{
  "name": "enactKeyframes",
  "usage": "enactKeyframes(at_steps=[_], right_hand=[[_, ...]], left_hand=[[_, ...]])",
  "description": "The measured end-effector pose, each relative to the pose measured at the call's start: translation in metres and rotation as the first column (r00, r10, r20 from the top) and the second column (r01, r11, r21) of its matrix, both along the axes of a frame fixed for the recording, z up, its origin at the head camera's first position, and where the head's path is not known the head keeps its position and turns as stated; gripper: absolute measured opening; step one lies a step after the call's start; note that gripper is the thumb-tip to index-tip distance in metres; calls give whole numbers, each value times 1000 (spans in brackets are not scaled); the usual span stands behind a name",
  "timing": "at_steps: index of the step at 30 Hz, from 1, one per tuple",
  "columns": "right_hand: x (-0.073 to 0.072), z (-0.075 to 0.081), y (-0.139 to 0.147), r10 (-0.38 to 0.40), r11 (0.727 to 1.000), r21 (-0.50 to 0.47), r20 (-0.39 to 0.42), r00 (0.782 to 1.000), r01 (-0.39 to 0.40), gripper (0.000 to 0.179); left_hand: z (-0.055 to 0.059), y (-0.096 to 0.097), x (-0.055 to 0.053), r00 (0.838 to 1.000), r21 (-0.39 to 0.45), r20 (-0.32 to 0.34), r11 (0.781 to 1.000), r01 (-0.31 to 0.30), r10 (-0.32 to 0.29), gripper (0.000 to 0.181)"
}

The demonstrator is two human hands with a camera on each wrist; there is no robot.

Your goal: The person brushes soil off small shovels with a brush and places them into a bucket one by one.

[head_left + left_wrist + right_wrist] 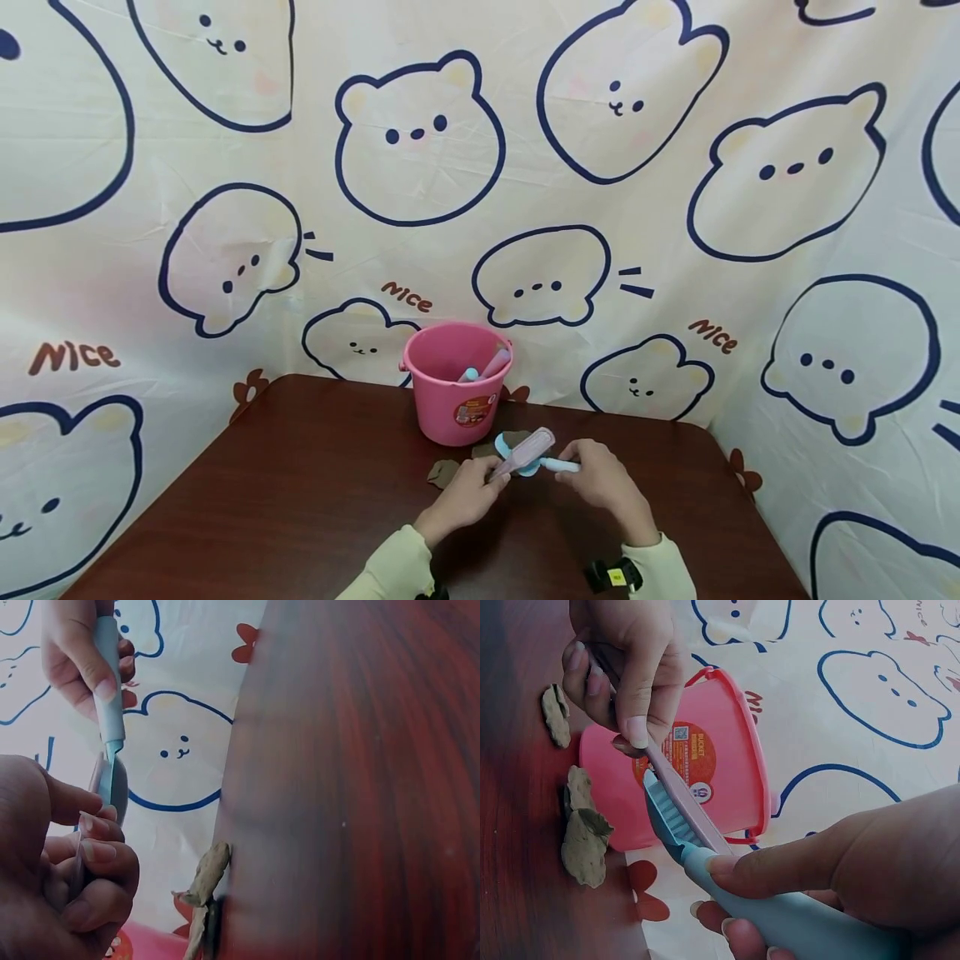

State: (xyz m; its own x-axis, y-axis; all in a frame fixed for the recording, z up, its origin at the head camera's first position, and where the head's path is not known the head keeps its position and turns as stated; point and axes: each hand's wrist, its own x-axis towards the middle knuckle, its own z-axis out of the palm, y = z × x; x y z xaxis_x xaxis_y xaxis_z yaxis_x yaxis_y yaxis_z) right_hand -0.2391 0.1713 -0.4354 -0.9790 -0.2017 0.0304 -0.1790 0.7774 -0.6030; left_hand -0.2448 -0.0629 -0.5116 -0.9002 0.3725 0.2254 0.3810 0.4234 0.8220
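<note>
My left hand [465, 495] grips the handle of a pale mauve toy shovel [528, 448], its flat head pointing up and right. In my right hand [602, 482] is the light blue handle of a toy shovel [672, 821]; ribs show on its head. In the right wrist view the blue head lies right against the mauve shovel, and whether they touch is hard to tell. From the head camera the mauve head hides part of the blue one. Several brown, clay-like lumps [586, 847] sit on the table beneath and beside the tools.
A pink bucket [450, 408] stands on the dark wooden table [315, 475] just behind the hands, with a blue and a mauve handle [496, 363] poking up inside it. A cloth backdrop [420, 183] printed with cartoon bears surrounds the table.
</note>
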Motion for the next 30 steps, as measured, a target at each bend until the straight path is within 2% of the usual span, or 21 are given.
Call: enactKeyframes(at_steps=[9,17,30], right_hand=[[1,4,6,-14,999,28,-21,1000,15,17],[1,8,9,-21,999,33,-15,1000,21,19],[3,9,7,-14,1000,21,-18,1000,15,21]], left_hand=[[1,-12,-5,997,-13,-37,998,-67,66,24],[1,-21,-8,989,-60,-20,987,-147,147,25],[2,-30,-15,982,24,-75,985,-173,174,18]])
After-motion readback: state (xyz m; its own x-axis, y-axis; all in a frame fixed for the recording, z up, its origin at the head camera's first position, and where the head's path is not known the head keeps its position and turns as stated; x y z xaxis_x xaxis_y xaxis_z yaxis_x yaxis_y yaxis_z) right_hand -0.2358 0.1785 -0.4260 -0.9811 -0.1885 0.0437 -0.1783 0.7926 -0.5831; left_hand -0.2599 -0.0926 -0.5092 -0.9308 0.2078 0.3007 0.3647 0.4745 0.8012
